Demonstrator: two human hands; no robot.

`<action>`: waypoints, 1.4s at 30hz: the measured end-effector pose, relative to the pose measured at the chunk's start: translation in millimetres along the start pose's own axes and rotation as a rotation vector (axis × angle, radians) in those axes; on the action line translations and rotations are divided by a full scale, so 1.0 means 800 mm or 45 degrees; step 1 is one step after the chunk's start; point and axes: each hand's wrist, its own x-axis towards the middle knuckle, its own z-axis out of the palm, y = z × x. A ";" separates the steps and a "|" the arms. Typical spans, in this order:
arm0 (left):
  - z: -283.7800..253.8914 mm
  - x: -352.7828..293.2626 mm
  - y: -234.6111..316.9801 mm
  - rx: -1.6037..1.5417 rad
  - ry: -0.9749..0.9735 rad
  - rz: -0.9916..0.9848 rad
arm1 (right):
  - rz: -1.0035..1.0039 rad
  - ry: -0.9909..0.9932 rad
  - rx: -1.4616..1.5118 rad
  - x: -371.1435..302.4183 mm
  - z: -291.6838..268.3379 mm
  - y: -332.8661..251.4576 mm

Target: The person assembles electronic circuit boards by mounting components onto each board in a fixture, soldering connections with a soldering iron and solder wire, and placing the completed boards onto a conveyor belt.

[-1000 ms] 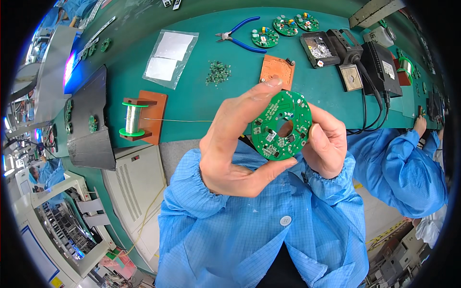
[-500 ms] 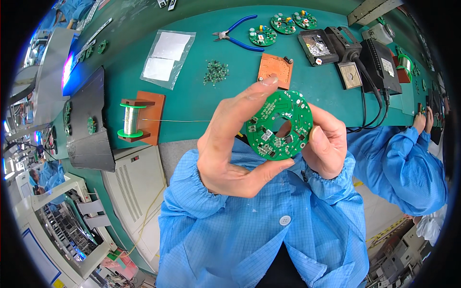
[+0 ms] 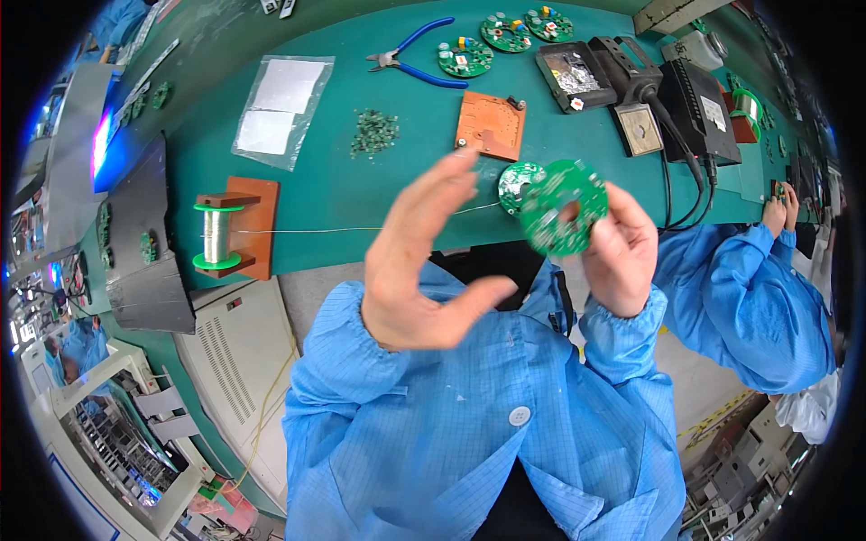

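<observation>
My right hand (image 3: 622,257) pinches a round green circuit board (image 3: 547,224) by its right edge. The board has a hole in its middle, is tilted and looks slightly blurred. My left hand (image 3: 406,279) is off to the board's left, its fingers and thumb spread apart with nothing between them. Behind the held board, a second round board (image 3: 514,183) is partly covered by it near the table edge. A thin solder wire (image 3: 334,230) runs from the spool (image 3: 216,236) on a brown stand, passes behind my left hand and reaches toward that second board.
On the green table (image 3: 361,189) lie an orange fixture (image 3: 490,124), blue-handled cutters (image 3: 422,56), small green parts (image 3: 373,132) and a bagged paper (image 3: 281,108). Finished-looking round boards (image 3: 465,59) stand behind. A black soldering station (image 3: 695,108) is at right, beside a co-worker's sleeve (image 3: 722,288).
My left hand has let go of the board and moved left, opening. My right hand keeps hold of it, shifted slightly right and up. The second board has come into view behind it.
</observation>
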 end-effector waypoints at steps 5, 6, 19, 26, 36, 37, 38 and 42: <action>0.008 -0.013 -0.060 0.282 0.048 -0.156 | 0.251 0.369 -0.412 0.019 -0.083 0.017; 0.010 -0.011 -0.068 0.274 0.050 -0.162 | 0.258 0.427 -0.483 0.021 -0.088 0.024; 0.032 0.028 -0.131 0.520 -0.134 -0.165 | -0.441 -0.109 -1.897 0.026 -0.009 0.033; 0.036 0.004 -0.110 0.576 -0.158 -0.182 | -0.451 -0.074 -1.863 0.024 -0.017 0.022; 0.054 -0.013 -0.025 -0.286 0.050 -0.292 | -0.771 -0.050 -1.446 -0.002 0.010 0.010; 0.060 -0.015 -0.027 -0.401 0.118 -0.350 | -0.865 0.031 -1.433 -0.005 0.022 0.010; 0.062 -0.014 -0.029 -0.524 0.183 -0.404 | -0.865 0.027 -1.433 -0.008 0.023 0.012; 0.046 -0.007 -0.030 -0.514 0.188 -0.253 | -0.828 -0.029 -0.909 -0.012 0.021 0.012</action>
